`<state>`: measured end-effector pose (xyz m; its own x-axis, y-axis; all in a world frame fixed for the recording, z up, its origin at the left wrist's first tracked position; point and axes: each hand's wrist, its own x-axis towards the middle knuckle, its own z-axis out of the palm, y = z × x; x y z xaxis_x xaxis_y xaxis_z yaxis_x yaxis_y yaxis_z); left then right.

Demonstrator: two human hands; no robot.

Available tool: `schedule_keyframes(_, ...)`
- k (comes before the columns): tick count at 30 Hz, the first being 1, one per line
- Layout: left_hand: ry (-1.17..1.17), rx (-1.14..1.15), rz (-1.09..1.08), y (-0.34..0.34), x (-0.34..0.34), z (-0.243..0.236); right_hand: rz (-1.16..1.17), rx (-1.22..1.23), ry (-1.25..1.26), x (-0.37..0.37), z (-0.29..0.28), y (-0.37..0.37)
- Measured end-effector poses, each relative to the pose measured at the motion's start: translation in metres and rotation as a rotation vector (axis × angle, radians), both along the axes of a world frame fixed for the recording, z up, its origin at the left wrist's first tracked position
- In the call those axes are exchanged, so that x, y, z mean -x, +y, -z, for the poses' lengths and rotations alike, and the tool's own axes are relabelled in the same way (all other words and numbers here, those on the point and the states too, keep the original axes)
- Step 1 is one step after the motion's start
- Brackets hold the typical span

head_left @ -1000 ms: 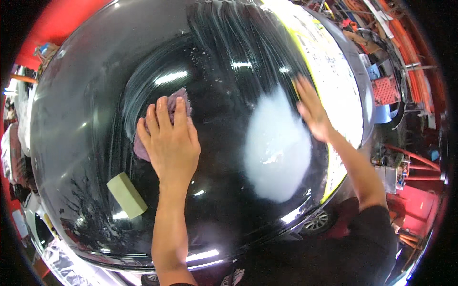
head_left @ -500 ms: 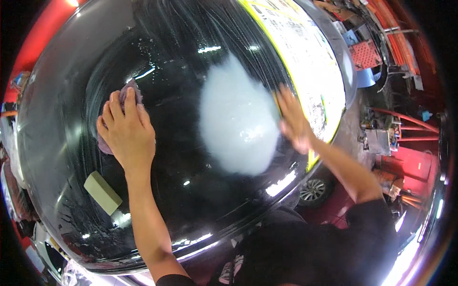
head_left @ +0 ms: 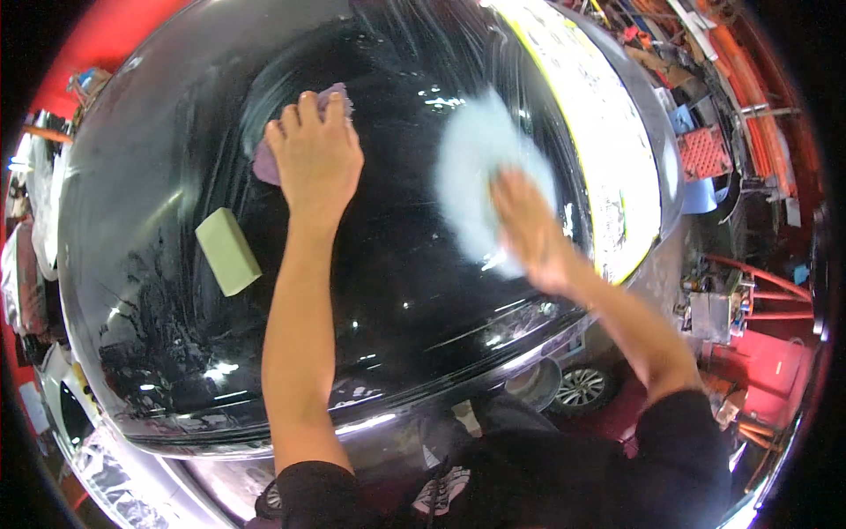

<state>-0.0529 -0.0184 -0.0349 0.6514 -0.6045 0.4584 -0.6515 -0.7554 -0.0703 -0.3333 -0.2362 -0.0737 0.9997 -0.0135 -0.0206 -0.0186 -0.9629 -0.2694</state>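
Holding a cloth [head_left: 267, 166] to the black panel [head_left: 397, 291], the left hand [head_left: 319, 152] curls over it; the right hand [head_left: 530, 225], blurred, lies over a white patch [head_left: 465, 167], its grip impossible to tell. A green block [head_left: 228, 252] rests near the left forearm [head_left: 300, 326].

The purple cloth [head_left: 267, 166] is largely covered by the left hand [head_left: 319, 159]. The right hand [head_left: 529, 225] is blurred; what lies beneath it cannot be told, and part of the white patch [head_left: 467, 163] is hidden. The black car panel [head_left: 397, 256] is cut off at 12 o'clock. Clutter [head_left: 712, 316] toward 3 o'clock is too small to be identified.
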Motion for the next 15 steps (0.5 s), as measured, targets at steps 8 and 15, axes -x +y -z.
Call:
schedule_keyframes(8, 0.010, 0.134, 0.131, -0.028, 0.021, 0.009, -0.182, 0.133, -0.288, -0.180, -0.001, -0.057)
schedule_keyframes(15, -0.115, 0.198, 0.142, 0.007, -0.010, 0.009, -0.052, 0.047, -0.181, -0.029, -0.025, 0.068)
